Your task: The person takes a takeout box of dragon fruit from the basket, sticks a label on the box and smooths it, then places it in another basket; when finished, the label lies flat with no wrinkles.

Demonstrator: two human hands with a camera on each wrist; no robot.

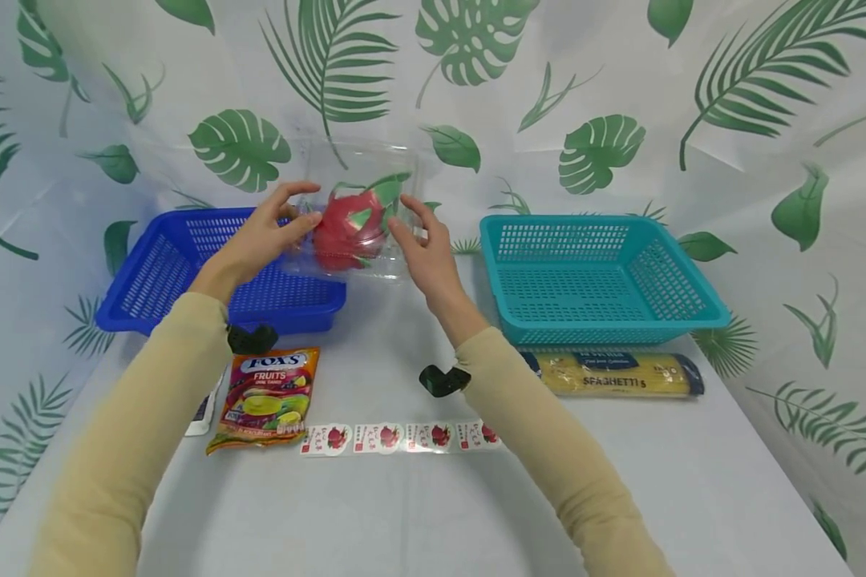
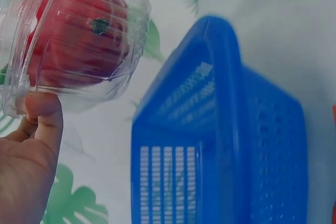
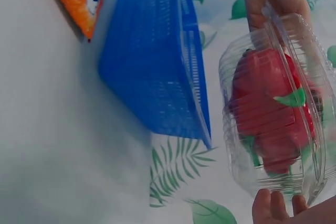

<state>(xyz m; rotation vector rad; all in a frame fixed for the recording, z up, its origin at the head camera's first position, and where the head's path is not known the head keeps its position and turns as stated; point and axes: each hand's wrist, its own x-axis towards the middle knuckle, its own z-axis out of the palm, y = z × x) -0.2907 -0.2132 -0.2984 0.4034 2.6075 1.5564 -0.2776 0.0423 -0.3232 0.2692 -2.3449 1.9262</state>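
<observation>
Holding the clear box (image 1: 368,160) aloft at the right end of the blue basket (image 1: 289,308), the person supports it from 2 sides, the left hand (image 1: 263,232) at its left and the right hand (image 1: 433,256) at its right. The left thumb and fingers are clamped on the rim; the right fingers are closed against the opposite edge, fingertips slightly apart in the right wrist view. This 2-sided grip probably keeps the thin, flexible plastic level and its halves together.

Inside the box lies red fruit (image 1: 342,232) with green leafy tips, seen through the walls; I cannot tell whether it is 1 piece or more. The rims run close together, but whether they are fully snapped is unclear.

The blue basket stands behind the left forearm, its slotted wall visible beneath the box. The teal basket (image 1: 613,328) sits to the right, open side up, showing its perforated floor. The 2 baskets stand apart, perhaps so that either can be reached easily.

In front of the blue basket lies a Fox's candy bag (image 1: 267,397); just beside it runs a strip of 4 stickers (image 1: 400,438) picturing red fruit. A spaghetti packet (image 1: 621,375) lies lengthwise before the teal basket.
</observation>
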